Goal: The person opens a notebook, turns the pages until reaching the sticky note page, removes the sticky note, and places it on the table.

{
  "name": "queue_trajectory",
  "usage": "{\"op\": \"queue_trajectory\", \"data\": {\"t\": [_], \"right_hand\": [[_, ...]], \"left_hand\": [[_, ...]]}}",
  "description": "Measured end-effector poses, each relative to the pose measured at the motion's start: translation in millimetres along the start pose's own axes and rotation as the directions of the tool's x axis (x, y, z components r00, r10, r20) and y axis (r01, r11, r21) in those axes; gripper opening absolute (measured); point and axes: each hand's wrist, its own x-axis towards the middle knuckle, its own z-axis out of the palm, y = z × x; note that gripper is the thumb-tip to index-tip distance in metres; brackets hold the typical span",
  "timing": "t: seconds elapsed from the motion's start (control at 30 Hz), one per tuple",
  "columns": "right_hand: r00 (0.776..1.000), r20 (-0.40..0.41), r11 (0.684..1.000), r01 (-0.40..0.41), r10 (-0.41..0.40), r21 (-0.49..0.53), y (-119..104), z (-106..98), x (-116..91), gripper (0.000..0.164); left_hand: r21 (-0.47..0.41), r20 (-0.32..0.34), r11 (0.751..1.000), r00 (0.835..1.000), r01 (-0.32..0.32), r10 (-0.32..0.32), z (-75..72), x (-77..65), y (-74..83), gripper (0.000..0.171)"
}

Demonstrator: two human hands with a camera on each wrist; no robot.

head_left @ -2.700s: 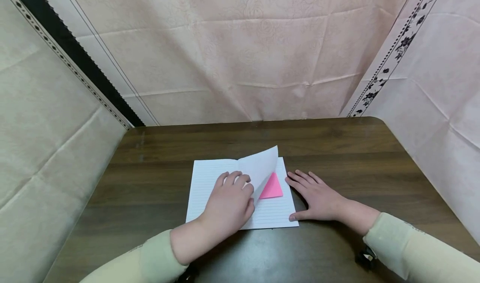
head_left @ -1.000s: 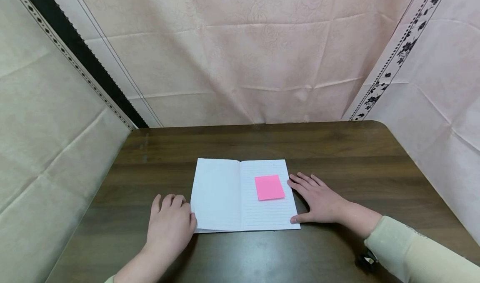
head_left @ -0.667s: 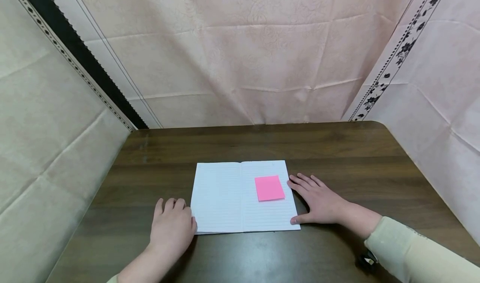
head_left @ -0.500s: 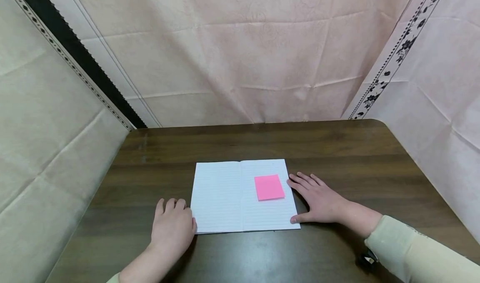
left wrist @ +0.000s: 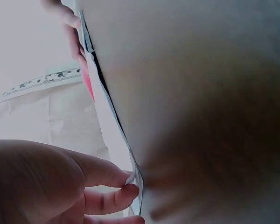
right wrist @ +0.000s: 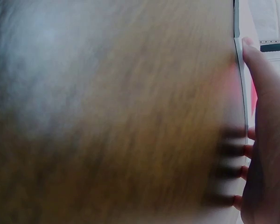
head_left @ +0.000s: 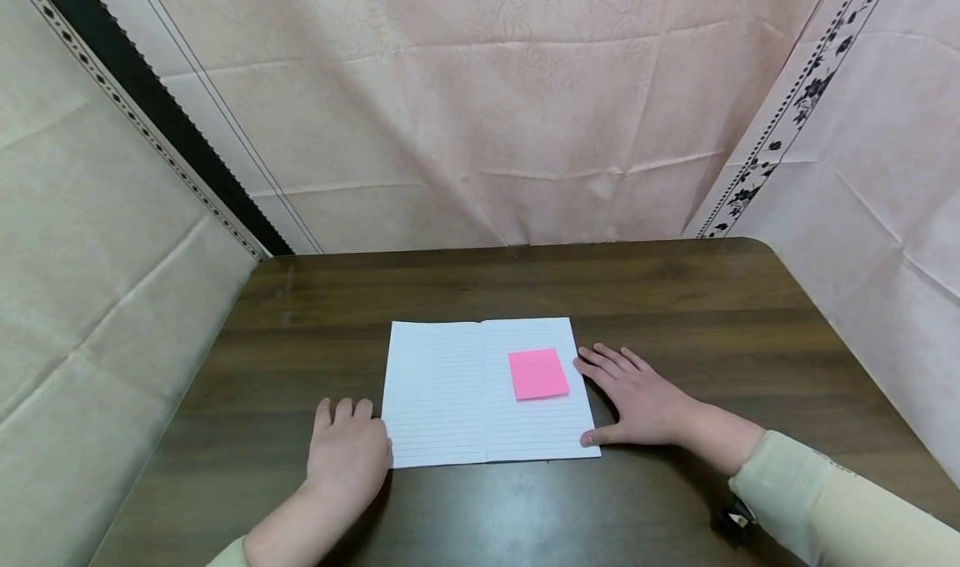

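Observation:
An open lined notebook (head_left: pixel 437 392) lies on the brown table in the head view. On its right page sits a square pink sticky note (head_left: pixel 538 374). At the notebook's lower left edge is my left hand (head_left: pixel 347 450); in the left wrist view its thumb (left wrist: pixel 102 171) and index finger pinch the page edge (left wrist: pixel 130 178). My right hand (head_left: pixel 637 400) lies spread beside the notebook's right edge, thumb on the lower right corner and fingertips at the upper edge. The right wrist view shows that thumb (right wrist: pixel 256 63) on the page and the other fingertips down by the table.
The wooden table (head_left: pixel 480 288) has a rounded far right corner. Pale cloth (head_left: pixel 487 117) hangs behind it and on both sides, with dark patterned borders. A dark wrist device (head_left: pixel 733 521) sits under the right sleeve.
My left hand has carried a page over from the right to the left side, uncovering the whole sticky note. The turned page now lies flatter. My right hand has stayed in place.

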Motion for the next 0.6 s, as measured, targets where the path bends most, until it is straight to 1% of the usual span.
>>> {"op": "queue_trajectory", "data": {"t": [0.17, 0.3, 0.47, 0.53, 0.6], "right_hand": [[1.000, -0.005, 1.000, 0.004, -0.004, -0.002, -0.1, 0.3, 0.2, 0.113], [1.000, -0.009, 1.000, -0.002, 0.002, 0.002, 0.6, 0.7, 0.0, 0.114], [1.000, -0.009, 1.000, -0.002, 0.002, -0.006, 1.5, 1.9, -0.1, 0.114], [1.000, -0.006, 1.000, -0.005, 0.005, -0.007, 1.5, 1.8, -0.3, 0.114], [1.000, -0.006, 1.000, -0.006, 0.006, -0.008, 1.6, 1.8, -0.4, 0.114]], "left_hand": [[0.010, 0.008, 1.000, 1.000, 0.020, -0.020, -1.6, 0.6, -1.6, 0.024], [0.003, -0.042, 1.000, 0.999, 0.026, -0.026, -0.9, -0.9, -2.0, 0.028], [-0.029, -0.132, 1.000, 0.991, -0.005, 0.001, 1.6, 0.5, -1.3, 0.020], [-0.049, -0.146, 0.999, 0.989, -0.024, 0.017, 2.1, 2.8, 0.8, 0.016], [-0.073, -0.140, 0.997, 0.990, -0.041, 0.031, 2.1, 6.5, 4.4, 0.013]]}}
